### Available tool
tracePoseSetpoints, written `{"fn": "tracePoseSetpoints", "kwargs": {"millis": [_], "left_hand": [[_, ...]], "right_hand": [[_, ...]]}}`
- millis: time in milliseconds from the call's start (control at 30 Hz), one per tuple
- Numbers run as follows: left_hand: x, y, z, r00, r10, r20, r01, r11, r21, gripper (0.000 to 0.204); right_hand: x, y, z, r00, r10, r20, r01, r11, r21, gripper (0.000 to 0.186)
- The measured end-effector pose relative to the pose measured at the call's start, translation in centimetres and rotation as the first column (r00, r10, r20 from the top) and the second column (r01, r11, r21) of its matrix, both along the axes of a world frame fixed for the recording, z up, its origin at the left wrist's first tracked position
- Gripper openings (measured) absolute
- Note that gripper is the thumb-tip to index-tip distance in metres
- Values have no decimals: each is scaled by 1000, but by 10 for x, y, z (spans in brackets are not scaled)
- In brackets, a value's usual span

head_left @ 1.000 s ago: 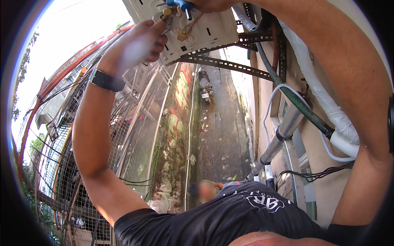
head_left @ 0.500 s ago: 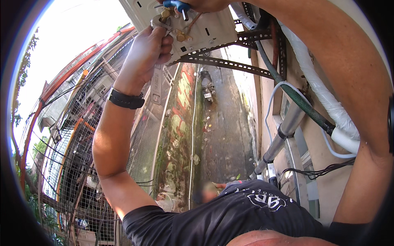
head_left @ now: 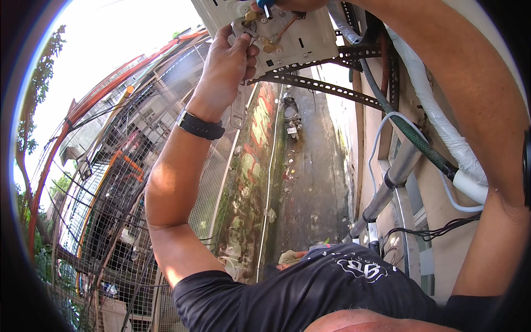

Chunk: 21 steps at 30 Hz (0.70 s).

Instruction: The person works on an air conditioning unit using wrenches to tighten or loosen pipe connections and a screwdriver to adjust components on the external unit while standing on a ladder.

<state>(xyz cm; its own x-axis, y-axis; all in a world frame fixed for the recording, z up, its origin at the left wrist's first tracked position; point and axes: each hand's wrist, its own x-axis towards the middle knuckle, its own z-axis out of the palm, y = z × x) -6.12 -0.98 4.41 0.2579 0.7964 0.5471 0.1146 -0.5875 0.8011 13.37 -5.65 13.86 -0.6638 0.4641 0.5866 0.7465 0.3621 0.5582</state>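
My left hand [head_left: 231, 62] is closed round an adjustable wrench [head_left: 238, 113], whose handle hangs below my fist. Its jaw lies at an upper brass fitting [head_left: 251, 15] on the pale metal casing [head_left: 312, 41] of an outdoor unit; whether it grips the fitting I cannot tell. Below that sits a second brass fitting [head_left: 269, 48], with a thin copper pipe [head_left: 289, 25] rising from it. At the top edge my right hand [head_left: 301, 4], partly cut off, holds a blue-handled tool [head_left: 265, 3] with a short metal shaft. Its fingers are mostly hidden.
Perforated black steel brackets [head_left: 332, 91] stand under the casing. Along the right wall run a white-wrapped pipe [head_left: 423, 72], a green hose [head_left: 412, 135] and a grey pipe [head_left: 401, 163]. Wire mesh [head_left: 110, 221] and cables are at left. Far below lies an alley [head_left: 315, 182] with a parked motorcycle [head_left: 291, 116].
The whole view has shifted, so the casing and my left hand with the wrench appear further right. The blue-handled tool is now mostly cut off by the top edge.
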Motion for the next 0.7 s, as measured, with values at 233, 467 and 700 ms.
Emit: {"fn": "tracePoseSetpoints", "kwargs": {"millis": [233,467,700], "left_hand": [[-19,-4,24,986,-29,-163,4,989,-150,17],[-11,-7,38,963,31,-268,-81,981,-177,19],[-19,18,49,883,40,-468,-123,981,-147,27]], "right_hand": [[9,-21,-4,1000,-20,14,22,995,-92,49],[5,1,0,999,-41,-24,40,999,-13,52],[7,-6,2,998,-67,-14,67,998,-6,50]]}}
